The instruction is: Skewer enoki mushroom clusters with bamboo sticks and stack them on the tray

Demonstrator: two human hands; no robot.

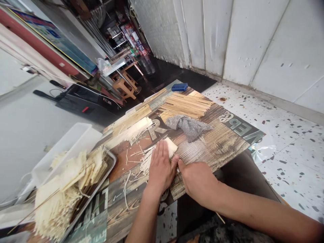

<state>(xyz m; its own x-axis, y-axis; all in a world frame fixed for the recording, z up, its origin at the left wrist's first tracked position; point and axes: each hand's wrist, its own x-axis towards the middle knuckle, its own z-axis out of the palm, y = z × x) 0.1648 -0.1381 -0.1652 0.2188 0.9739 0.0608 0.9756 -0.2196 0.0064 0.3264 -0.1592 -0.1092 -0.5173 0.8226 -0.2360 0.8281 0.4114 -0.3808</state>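
Note:
My left hand lies flat on a pale sheet rolled around thin white strands that look like enoki mushrooms. The roll's smooth end shows beyond my fingertips. Close beside it, my right hand is closed around a thin bamboo skewer, whose tail sticks out below my wrist. The skewer's tip is hidden near my left thumb. Another pale roll with stranded ends lies farther left on the table. At lower left, a metal tray holds skewered, stacked rolls.
A pile of bamboo skewers covers the table's far part, with a grey cloth before it and a blue box behind. Loose strands litter the patterned tabletop. A white plastic bin stands at left.

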